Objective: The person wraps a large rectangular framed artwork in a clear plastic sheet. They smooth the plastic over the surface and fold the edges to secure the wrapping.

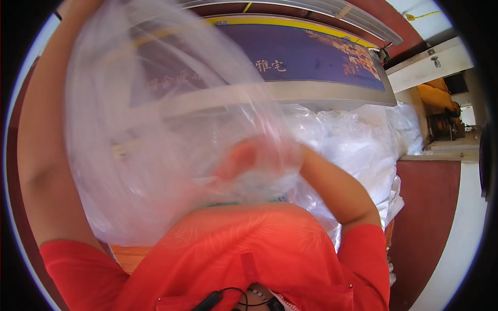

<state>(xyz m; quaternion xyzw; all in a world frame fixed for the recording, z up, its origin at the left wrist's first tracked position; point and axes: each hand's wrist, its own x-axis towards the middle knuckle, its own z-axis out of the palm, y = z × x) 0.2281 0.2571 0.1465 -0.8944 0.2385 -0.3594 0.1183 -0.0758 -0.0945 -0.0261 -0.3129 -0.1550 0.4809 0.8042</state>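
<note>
one clear plastic film (pixel 166 129): it spreads large and blurred to the left of the right hand (pixel 246 155) and partly over it, up along the left forearm (pixel 44 140).
state of right hand: it bends inward at the film, but blurred; i cannot tell if it grips or only touches.
state of left hand: out of sight above the forearm, so i cannot tell.
plastic heap (pixel 347 150): clear and whitish, to the right of the right hand.
dark blue panel (pixel 295 52): beyond the right hand, behind the heap.
</note>
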